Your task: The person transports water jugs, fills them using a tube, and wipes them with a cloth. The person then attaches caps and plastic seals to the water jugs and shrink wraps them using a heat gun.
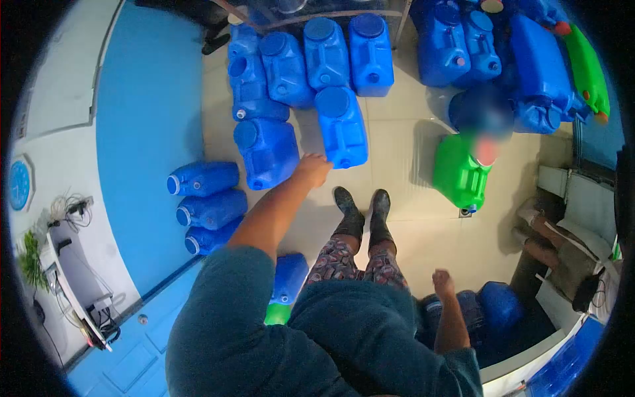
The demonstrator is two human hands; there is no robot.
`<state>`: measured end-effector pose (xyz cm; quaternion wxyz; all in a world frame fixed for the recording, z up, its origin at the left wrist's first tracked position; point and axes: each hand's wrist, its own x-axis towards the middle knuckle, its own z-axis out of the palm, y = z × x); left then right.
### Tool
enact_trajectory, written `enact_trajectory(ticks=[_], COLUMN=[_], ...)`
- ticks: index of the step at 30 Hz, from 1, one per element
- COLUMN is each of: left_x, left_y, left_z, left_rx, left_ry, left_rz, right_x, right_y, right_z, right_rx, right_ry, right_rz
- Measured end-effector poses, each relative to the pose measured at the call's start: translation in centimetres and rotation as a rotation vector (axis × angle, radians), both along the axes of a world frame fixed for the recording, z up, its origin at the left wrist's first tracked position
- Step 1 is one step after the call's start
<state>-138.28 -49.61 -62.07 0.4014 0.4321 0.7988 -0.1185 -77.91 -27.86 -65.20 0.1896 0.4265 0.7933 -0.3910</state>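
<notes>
My left hand (314, 170) is stretched forward, palm down, with its fingers curled. In the view it overlaps the lower left edge of an upright blue jug (340, 129); whether it touches the jug, or holds anything, I cannot make out. Just left of that hand stands another blue jug (266, 153) with a small cap low on its front. My right hand (443, 281) hangs at my side, loosely closed, with nothing visible in it. Below it, a dark blue, partly shadowed container (499, 304) stands near the counter.
Several blue jugs (327, 53) line the floor ahead, and three more (211, 208) stand by the left wall. A green jug (461, 173) stands to the right, near a person whose face is blurred. Another person's legs (546, 238) show at the right. More jugs (539, 63) crowd the far right.
</notes>
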Motion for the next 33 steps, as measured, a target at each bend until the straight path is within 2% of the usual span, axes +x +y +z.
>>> enact_trajectory(ticks=[1, 2, 3, 5, 6, 7, 8, 9, 11, 13, 15, 16, 17, 18, 20, 21, 23, 26, 27, 28, 29, 31, 32, 33], left_x=[-1.1, -1.8, -2.2, -2.7, -3.1, -3.4, -3.7, -3.9, -4.5, -4.9, -5.0, -4.6, -4.3, -3.8, -2.9, -2.4, -1.2, 2.0, 3.7, 5.6, 7.4, 12.4, 15.5, 18.6], left_y=[1.4, 2.4, 3.1, 4.2, 4.8, 5.3, 5.8, 6.1, 5.9, 3.9, 1.7, 0.6, -0.4, -1.5, -3.5, -4.4, -6.7, -11.2, -13.0, -14.4, -15.5, -16.1, -16.6, -16.4], left_z=[-1.9, -3.9, -6.2, -11.0, -12.4, -13.7, -14.7, -15.0, -15.2, -15.0, -12.8, -10.5, -8.1, -5.8, -0.2, 3.6, 10.5, 17.0, 18.7, 20.5, 22.4, 26.1, 26.1, 27.2], left_rx=[0.021, 0.043, 0.042, 0.347, 0.351, 0.403, 0.455, 0.461, 0.17, 0.19, 0.195, 0.31, 0.426, 0.433, 0.431, 0.427, 0.462, 0.421, 0.463, 0.518, 0.507, 0.533, 0.523, 0.517], left_ry=[0.068, 0.132, 0.118, 0.304, 0.297, 0.406, 0.518, 0.512, 0.43, 0.383, 0.352, 0.294, 0.25, 0.221, 0.157, 0.115, 0.066, 0.12, 0.044, -0.029, 0.038, 0.058, 0.121, 0.164], left_rz=[-0.176, -0.35, -0.349, -0.373, -0.375, -0.485, -0.592, -0.592, -0.714, -0.705, -0.686, -0.632, -0.577, -0.515, -0.35, -0.241, 0.018, 0.309, 0.498, 0.687, 0.774, 1.183, 1.316, 1.418], right_x=[2.4, 5.0, 7.7, 10.6, 10.8, 10.3, 9.6, 9.0, 7.0, 4.0, 0.8, -0.5, -1.4, -2.7, -9.0, -11.6, -16.4, -26.1, -29.1, -32.4, -36.4, -44.0, -48.3, -51.6], right_y=[-1.5, -2.9, -4.2, -6.4, -7.5, -8.1, -8.4, -8.8, -9.0, -7.6, -5.9, -5.1, -4.2, -3.1, -0.3, 1.4, 5.4, 12.7, 14.0, 15.9, 17.5, 19.7, 19.3, 19.0], right_z=[0.3, 0.9, 1.3, 3.6, 5.0, 5.9, 6.6, 7.2, 8.1, 8.3, 7.9, 8.0, 6.7, 5.2, 5.2, 4.4, 1.0, -3.6, -5.0, -6.3, -7.8, -9.7, -10.0, -10.1], right_rx=[-0.002, -0.07, -0.136, -0.225, -0.245, -0.242, -0.331, -0.376, -0.432, -0.446, -0.508, -0.53, -0.429, -0.322, -0.163, -0.154, -0.139, -0.079, -0.136, 0.23, 0.645, 0.439, 0.411, 0.232], right_ry=[-0.011, -0.13, -0.25, -0.389, -0.401, -0.408, -0.458, -0.484, -0.544, -0.58, -0.546, -0.53, -0.472, -0.401, -0.214, -0.17, 0.107, 0.304, 0.257, 0.305, 0.38, 0.551, 0.612, 0.434], right_rz=[-0.002, -0.021, -0.041, -0.152, -0.241, -0.248, -0.453, -0.556, -0.666, -0.661, -0.701, -0.702, -0.472, -0.237, 0.074, 0.135, 0.246, 0.649, 0.527, 1.074, 1.588, 1.481, 1.577, 1.526])
